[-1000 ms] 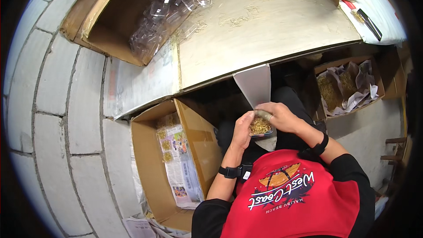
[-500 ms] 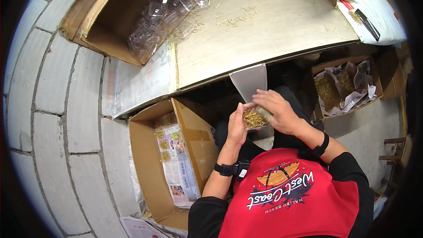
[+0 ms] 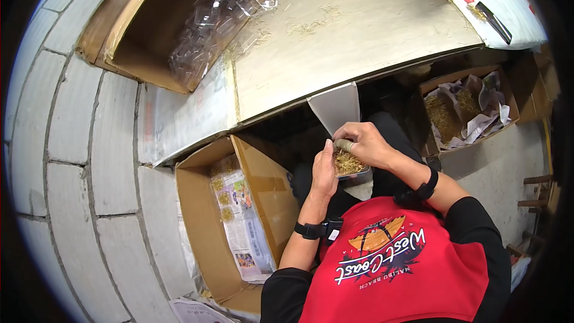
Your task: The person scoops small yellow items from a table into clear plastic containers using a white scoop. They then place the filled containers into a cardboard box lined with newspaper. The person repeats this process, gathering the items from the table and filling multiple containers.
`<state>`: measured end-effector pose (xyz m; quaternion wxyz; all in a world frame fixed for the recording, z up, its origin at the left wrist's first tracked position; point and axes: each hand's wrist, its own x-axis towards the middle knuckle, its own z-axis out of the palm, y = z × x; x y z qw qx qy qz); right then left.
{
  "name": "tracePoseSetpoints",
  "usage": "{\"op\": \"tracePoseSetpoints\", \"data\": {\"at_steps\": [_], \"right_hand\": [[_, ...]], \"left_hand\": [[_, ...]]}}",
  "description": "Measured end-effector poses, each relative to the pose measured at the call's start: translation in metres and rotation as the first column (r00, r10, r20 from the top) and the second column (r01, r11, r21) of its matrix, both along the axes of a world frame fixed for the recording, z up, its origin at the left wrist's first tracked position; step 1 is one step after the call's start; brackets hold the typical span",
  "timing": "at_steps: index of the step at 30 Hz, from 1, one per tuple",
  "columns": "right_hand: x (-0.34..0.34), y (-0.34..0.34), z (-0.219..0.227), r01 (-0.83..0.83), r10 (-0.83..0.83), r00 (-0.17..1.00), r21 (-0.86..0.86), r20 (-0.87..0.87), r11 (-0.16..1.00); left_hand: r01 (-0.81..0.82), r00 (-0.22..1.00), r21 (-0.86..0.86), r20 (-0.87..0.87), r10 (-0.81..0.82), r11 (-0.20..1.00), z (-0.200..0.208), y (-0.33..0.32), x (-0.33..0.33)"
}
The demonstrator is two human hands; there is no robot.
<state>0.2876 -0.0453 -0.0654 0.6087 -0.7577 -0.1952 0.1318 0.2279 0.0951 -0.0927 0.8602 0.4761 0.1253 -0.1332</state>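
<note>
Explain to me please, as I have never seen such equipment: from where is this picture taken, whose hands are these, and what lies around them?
There is no robot here, only a person working with two bare hands. The camera sits on the person's head and looks down; its wide, round lens bends straight edges.

The left hand holds a small box filled with thin golden pieces. The fingers of the right hand are at its far end.

Beyond is a pale table with similar thin pieces scattered on it. At its left stands a cardboard box with clear plastic containers. Lower left, another box holds newspaper and small golden clusters. A third, at right, holds golden heaps on paper.
</note>
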Motion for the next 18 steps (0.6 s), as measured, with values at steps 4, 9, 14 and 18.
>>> {"op": "tracePoseSetpoints", "data": {"at_steps": [4,9,14,18], "right_hand": [[0.003,-0.002,0.003,-0.127,0.178,0.855,-0.137,0.487,0.982],[0.002,-0.016,0.009,0.004,-0.009,0.920,0.012,0.391,1.000],[-0.009,-0.035,0.026,0.038,0.174,0.765,-0.312,0.620,0.949],[-0.024,-0.029,0.013,0.023,0.345,0.665,-0.480,0.663,0.877]], "left_hand": [[-0.043,0.999,-0.016,-0.023,0.042,0.999,0.002,0.001,0.001],[-0.057,0.998,-0.076,-0.027,0.055,0.995,0.001,0.003,0.001],[-0.116,0.992,-0.013,0.052,0.116,0.993,0.006,0.009,0.003],[-0.181,0.980,-0.020,0.079,0.182,0.983,0.010,0.008,0.009]]}}
